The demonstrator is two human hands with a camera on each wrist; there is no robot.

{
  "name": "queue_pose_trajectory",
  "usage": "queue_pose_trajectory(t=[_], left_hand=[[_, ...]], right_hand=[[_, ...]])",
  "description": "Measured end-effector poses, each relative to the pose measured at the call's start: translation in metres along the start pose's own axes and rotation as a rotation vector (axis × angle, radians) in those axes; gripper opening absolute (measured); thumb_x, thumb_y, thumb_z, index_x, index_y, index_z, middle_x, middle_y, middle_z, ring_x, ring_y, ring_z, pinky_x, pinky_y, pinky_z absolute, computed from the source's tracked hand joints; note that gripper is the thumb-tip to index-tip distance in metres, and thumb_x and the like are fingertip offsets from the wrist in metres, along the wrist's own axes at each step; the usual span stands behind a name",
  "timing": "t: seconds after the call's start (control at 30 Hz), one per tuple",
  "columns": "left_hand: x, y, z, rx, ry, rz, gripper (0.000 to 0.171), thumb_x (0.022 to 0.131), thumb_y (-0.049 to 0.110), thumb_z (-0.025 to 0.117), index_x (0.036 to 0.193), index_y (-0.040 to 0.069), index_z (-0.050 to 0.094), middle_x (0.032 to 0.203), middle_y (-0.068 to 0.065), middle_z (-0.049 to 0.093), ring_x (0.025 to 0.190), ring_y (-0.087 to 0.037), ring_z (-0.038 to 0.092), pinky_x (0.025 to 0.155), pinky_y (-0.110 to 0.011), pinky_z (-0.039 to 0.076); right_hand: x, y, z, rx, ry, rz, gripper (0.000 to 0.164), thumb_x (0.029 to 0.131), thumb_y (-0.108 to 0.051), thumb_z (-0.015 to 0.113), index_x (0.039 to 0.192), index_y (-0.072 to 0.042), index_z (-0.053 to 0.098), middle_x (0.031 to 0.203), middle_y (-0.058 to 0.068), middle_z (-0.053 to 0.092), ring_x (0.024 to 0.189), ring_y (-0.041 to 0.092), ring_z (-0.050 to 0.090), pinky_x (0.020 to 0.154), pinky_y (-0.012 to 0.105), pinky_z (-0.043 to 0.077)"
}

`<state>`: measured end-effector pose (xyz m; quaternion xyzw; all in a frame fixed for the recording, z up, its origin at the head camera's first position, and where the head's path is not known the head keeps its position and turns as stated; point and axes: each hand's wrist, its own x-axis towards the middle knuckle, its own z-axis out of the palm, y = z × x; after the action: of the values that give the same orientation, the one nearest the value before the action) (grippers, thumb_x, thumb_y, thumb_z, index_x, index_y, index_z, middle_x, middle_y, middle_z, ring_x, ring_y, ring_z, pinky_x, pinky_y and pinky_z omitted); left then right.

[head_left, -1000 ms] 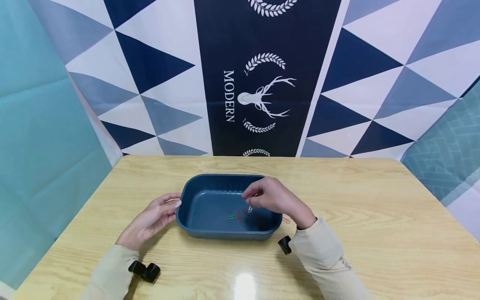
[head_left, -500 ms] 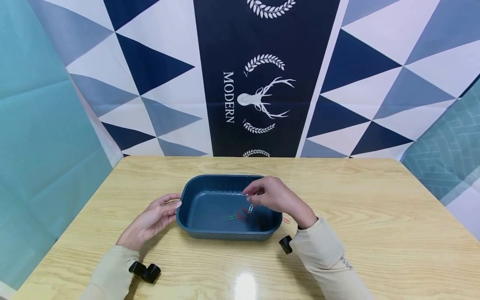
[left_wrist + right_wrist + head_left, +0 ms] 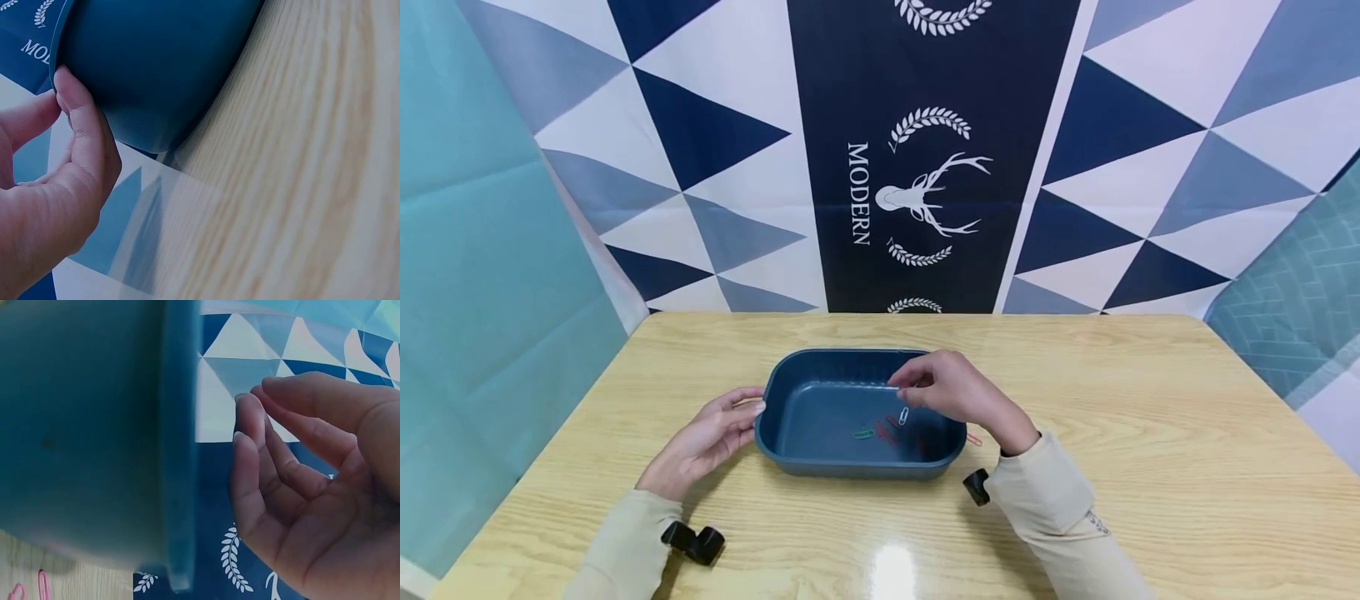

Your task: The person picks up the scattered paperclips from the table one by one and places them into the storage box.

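Note:
A dark blue plastic basin rests on the table. My left hand grips its left rim, thumb against fingers, as the left wrist view also shows with this hand at the wall. Over the basin's right side hovers my right hand, fingertips loosely gathered. Nothing shows between the fingers of this hand in the right wrist view. Below it inside the basin are a white paper clip, a green paper clip and several red paper clips.
A red paper clip lies on the wooden table just right of the basin. Pink-looking paper clips show on the tabletop below the basin in the right wrist view. A patterned cloth hangs behind the table's far edge.
Another blurred red paper clip shows among those in the basin, below my right hand. Both hands and the basin keep nearly the same places.

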<state>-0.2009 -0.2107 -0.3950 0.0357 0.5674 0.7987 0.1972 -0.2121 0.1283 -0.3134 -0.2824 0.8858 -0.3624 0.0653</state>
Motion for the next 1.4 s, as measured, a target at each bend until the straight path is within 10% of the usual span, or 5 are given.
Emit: queue_pose_trajectory(t=[0.67, 1.0, 1.4], left_hand=[[0.005, -0.006, 0.003, 0.029, 0.003, 0.02, 0.039, 0.1, 0.002, 0.048, 0.133, -0.01, 0.031, 0.099, -0.005, 0.062, 0.083, -0.009, 0.061, 0.076, -0.023, 0.052], [0.004, -0.004, 0.002, 0.04, -0.008, 0.023, 0.037, 0.1, 0.002, 0.048, 0.132, -0.01, 0.033, 0.101, -0.005, 0.062, 0.084, -0.01, 0.062, 0.077, -0.023, 0.052], [-0.001, -0.003, -0.001, 0.022, 0.001, 0.011, 0.038, 0.101, 0.003, 0.048, 0.133, -0.009, 0.031, 0.099, -0.005, 0.062, 0.086, -0.011, 0.061, 0.08, -0.024, 0.052]], right_hand=[[-0.031, 0.029, -0.034, -0.083, 0.166, 0.018, 0.015, 0.092, -0.005, 0.063, 0.104, -0.001, 0.071, 0.088, 0.002, 0.068, 0.073, 0.015, 0.058, 0.061, 0.031, 0.051], [-0.032, 0.069, -0.046, -0.131, 0.253, 0.19, 0.017, 0.091, -0.007, 0.064, 0.103, 0.004, 0.069, 0.087, 0.01, 0.069, 0.073, 0.022, 0.063, 0.063, 0.032, 0.05], [-0.026, 0.107, -0.031, -0.11, 0.165, 0.382, 0.017, 0.085, -0.01, 0.07, 0.094, 0.005, 0.069, 0.082, 0.008, 0.067, 0.071, 0.018, 0.06, 0.064, 0.029, 0.048]])
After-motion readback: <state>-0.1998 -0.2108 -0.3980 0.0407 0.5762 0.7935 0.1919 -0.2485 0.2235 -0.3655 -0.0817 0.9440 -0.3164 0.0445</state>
